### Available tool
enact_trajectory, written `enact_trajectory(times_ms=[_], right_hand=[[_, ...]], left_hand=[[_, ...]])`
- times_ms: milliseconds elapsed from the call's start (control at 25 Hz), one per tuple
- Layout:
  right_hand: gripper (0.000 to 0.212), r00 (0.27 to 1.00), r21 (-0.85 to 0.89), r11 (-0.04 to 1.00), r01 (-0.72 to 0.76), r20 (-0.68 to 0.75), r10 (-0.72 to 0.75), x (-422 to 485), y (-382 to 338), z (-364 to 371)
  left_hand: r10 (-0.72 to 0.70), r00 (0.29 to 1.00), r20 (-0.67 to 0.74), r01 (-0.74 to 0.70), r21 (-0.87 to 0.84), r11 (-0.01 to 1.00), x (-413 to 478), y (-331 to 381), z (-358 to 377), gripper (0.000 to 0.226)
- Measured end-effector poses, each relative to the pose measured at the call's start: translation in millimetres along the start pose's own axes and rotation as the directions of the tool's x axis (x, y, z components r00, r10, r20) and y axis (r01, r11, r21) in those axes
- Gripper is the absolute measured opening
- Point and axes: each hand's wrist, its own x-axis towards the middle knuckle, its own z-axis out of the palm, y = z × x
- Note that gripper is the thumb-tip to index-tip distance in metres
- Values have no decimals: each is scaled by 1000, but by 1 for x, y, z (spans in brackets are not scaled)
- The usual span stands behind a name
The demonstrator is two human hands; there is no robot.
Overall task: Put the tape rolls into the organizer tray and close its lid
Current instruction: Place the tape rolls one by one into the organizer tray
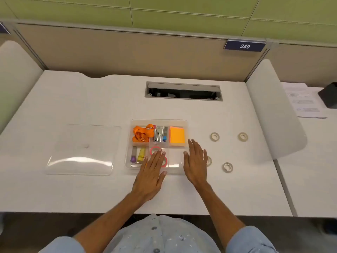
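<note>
Both forearms are extended up from the bottom of the frame toward its centre. The left hand is held flat, palm down, fingers straight and together. The right hand is likewise laid open (thumb spread leftward), just right of centre.

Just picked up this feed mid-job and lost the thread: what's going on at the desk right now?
A person is sorting tape rolls into a clear organizer tray. Both hands are open and flat, holding nothing: the left hand is over the tray's front, where two pink tape rolls already lie; the right hand is at the tray's right edge. Four white tape rolls remain on the desk to the right, one partly hidden by the right hand. The lid lies off, left of the tray.
</note>
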Motion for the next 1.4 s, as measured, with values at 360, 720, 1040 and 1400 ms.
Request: enact_trajectory(times_ms=[360,720,1040,1400], right_hand=[[60,956,-49,955,-292,-3,292,-21,59,-13],[42,942,-116,935,-334,4,337,-18,61,-12],[45,934,118,936,-331,-98,342,-9,47,-16],[41,972,-42,987,155,186,-144,-2,22,-8]], left_hand=[[-26,996,88,11,171,985,-19,-5,14,66],[-61,992,110,42,162,986,-20,-3,15,65],[-66,989,132,46,155,987,-20,-5,15,65],[-68,988,140,45,161,986,-18,-8,16,65]])
